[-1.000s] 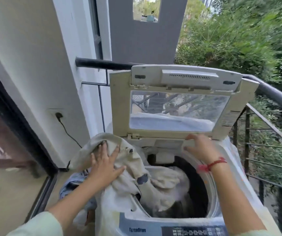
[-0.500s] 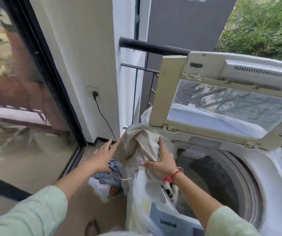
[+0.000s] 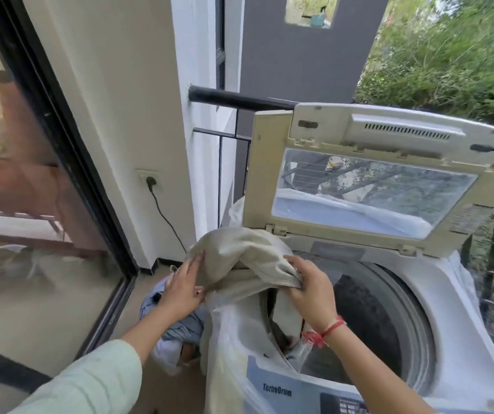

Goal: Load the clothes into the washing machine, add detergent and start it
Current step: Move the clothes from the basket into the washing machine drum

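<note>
Firmly, my right hand point(image 3: 308, 289) pinches a fold of the beige garment point(image 3: 239, 252) while my left hand point(image 3: 183, 289) lays flat fingers against it, so the bulk draped on the washing machine point(image 3: 454, 312) rim cannot slide off. The lid point(image 3: 265, 174) stands raised, leaving the drum point(image 3: 368, 324) open to receive it.

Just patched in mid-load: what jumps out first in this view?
A big beige garment is bunched over the left rim of the washing machine; the right hand grips a fold of it and the left hand lies flat against it. Behind them the yellowed lid stands propped open above the dark drum. A heap of blue clothes lies on the floor left of the machine.
</note>
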